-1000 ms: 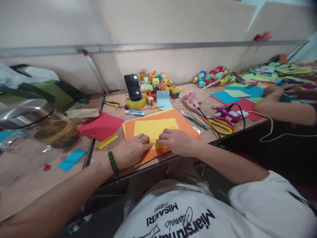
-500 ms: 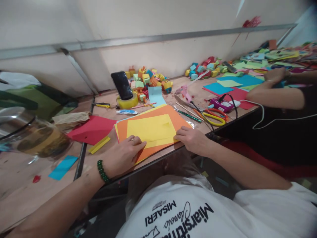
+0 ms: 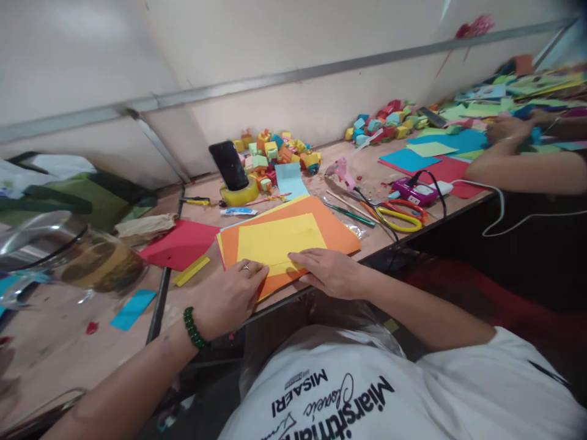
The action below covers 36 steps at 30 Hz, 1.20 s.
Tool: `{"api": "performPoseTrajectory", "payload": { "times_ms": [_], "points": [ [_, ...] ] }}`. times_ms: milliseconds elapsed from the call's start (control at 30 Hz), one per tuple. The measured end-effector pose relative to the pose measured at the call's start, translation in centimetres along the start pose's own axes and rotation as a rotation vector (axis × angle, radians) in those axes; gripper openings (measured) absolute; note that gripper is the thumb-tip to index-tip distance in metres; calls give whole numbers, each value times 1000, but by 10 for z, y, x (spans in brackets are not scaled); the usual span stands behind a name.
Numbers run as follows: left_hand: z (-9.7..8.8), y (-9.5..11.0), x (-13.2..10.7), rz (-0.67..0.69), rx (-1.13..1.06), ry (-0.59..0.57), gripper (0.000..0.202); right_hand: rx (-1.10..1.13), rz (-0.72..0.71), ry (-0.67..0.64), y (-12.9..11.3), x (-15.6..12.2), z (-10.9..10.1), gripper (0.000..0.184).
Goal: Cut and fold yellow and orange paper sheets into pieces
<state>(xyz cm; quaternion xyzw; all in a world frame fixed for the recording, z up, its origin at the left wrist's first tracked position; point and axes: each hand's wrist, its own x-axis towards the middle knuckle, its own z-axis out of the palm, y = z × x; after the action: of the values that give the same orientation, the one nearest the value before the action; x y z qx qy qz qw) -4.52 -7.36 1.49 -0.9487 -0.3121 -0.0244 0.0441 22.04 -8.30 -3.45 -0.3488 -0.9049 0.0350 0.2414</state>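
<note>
A folded yellow paper sheet [image 3: 277, 239] lies on a stack of orange paper [image 3: 332, 223] near the table's front edge. My left hand [image 3: 229, 296], with a ring and a green bead bracelet, rests flat on the sheet's near-left corner, fingers stretched out. My right hand [image 3: 328, 272] lies flat on the near edge of the yellow sheet, fingers extended and pressing along it. Neither hand holds anything.
A phone [image 3: 228, 165] leans on a tape roll [image 3: 241, 193]. Behind are piles of small paper cubes [image 3: 275, 153]. Scissors [image 3: 403, 217], a glue gun [image 3: 342, 171], a purple device [image 3: 415, 190] and a red sheet [image 3: 181, 243] lie around. Another person's arm [image 3: 523, 168] works at right.
My right hand slid out to the sheet's right corner and has come back toward the middle of the near edge. My left hand stayed on the near-left corner.
</note>
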Motion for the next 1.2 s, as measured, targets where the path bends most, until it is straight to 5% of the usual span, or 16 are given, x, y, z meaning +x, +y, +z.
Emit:
{"api": "performPoseTrajectory", "payload": {
  "times_ms": [300, 400, 500, 633, 767, 833, 933, 1033, 1200],
  "points": [
    [-3, -15, 6, -40, -35, 1, 33, -94, -30, 88, 2, -11, -15, 35],
    [-3, -9, 20, -27, 7, 28, 47, -140, -64, 101, -3, 0, -17, 33],
    [-11, 5, 25, -5, 94, -64, 42, -159, -69, 89, -10, 12, -16, 34],
    [-15, 16, 15, -42, 251, -115, 45, -142, -50, 52, -17, 23, -4, 37],
    [-4, 14, 4, -67, 316, -91, 48, -26, -40, 76, 2, 15, 6, 36],
    [-3, 11, 5, -66, 309, -89, 46, -11, 51, 122, 23, 3, -2, 32],
    [-6, 1, 17, -69, 246, -113, 36, -178, 395, 231, 58, -13, -27, 24],
    [-7, -14, 44, -85, 130, -90, 32, -376, 760, 129, 79, -17, -48, 19],
    [1, -21, 89, -157, -30, -86, 67, -483, 849, 23, 81, -10, -47, 19]
  ]
}}
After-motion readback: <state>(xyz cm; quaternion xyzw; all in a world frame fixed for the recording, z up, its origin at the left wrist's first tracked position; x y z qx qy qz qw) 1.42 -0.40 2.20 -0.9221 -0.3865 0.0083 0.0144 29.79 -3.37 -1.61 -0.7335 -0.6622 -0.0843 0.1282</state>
